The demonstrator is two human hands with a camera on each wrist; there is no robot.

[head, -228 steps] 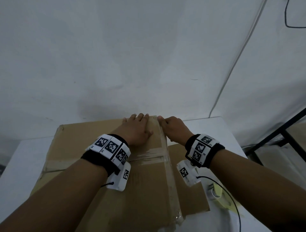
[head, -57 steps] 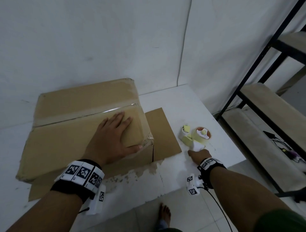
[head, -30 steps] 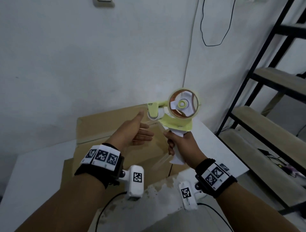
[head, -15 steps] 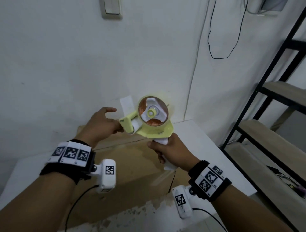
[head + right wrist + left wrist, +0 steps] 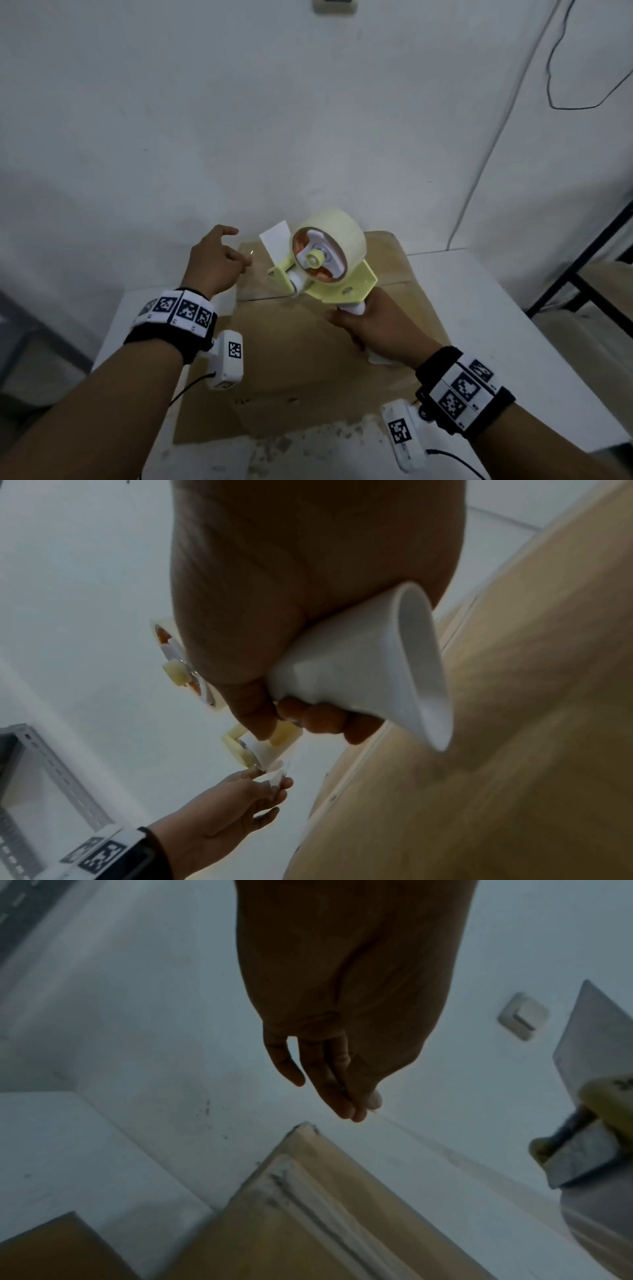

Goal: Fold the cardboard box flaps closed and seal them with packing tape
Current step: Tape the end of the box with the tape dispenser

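Observation:
A closed cardboard box (image 5: pixel 291 342) lies on a white table (image 5: pixel 479 325), with a taped seam across its top. My right hand (image 5: pixel 363 329) grips the white handle (image 5: pixel 359 669) of a yellow tape dispenser (image 5: pixel 325 270), held tilted above the box. The dispenser carries a pale roll of tape (image 5: pixel 342 226). My left hand (image 5: pixel 239 262) hovers left of the dispenser's front and pinches the free end of the clear tape (image 5: pixel 277 776). A short clear strip (image 5: pixel 263 277) spans from that hand to the dispenser. In the left wrist view the fingertips (image 5: pixel 352 1107) are pressed together above the box's far corner (image 5: pixel 301 1131).
The white wall (image 5: pixel 239 120) stands right behind the box, with a switch (image 5: pixel 522 1018) and a hanging cable (image 5: pixel 555 85). A black-framed shelf rack (image 5: pixel 603 253) stands to the right of the table. A flat cardboard sheet (image 5: pixel 205 425) sticks out under the box at the front.
My left hand has drawn away to the left of the dispenser, pulling clear tape out. The right hand has turned the dispenser and lowered it toward the box.

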